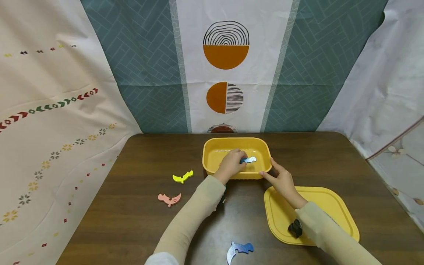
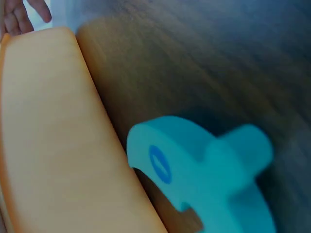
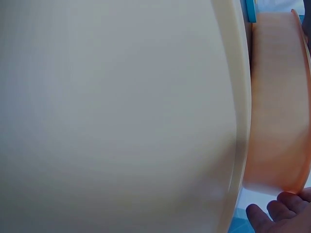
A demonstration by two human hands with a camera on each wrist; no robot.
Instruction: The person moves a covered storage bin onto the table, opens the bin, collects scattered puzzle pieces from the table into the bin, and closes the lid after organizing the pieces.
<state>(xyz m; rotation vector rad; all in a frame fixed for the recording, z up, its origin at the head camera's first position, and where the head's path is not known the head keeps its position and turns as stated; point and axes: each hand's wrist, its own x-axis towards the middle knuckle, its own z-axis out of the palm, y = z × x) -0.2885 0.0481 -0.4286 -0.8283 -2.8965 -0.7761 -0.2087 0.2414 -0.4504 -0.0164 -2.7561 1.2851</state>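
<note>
My left hand [image 1: 232, 163] reaches over the front rim into the yellow plastic box [image 1: 212, 170]. Its curled fingers pinch one end of a light blue knife-shaped piece [image 1: 251, 160], low inside the box. My right hand [image 1: 282, 182] holds the box's front right corner, thumb at the front side and a finger at the right side. In the left wrist view, a teal curved piece [image 2: 214, 179] lies on the table right beside the box wall; my left forearm mostly hides it from the head view.
A yellow lid [image 1: 318, 195] lies under my right forearm. Left of the box are a bright yellow curved piece [image 1: 183, 177] and a pink one [image 1: 169, 200]. A blue curved piece [image 1: 239, 250] lies at the near edge of view. Patterned cloth [image 1: 225, 73] hangs behind the table.
</note>
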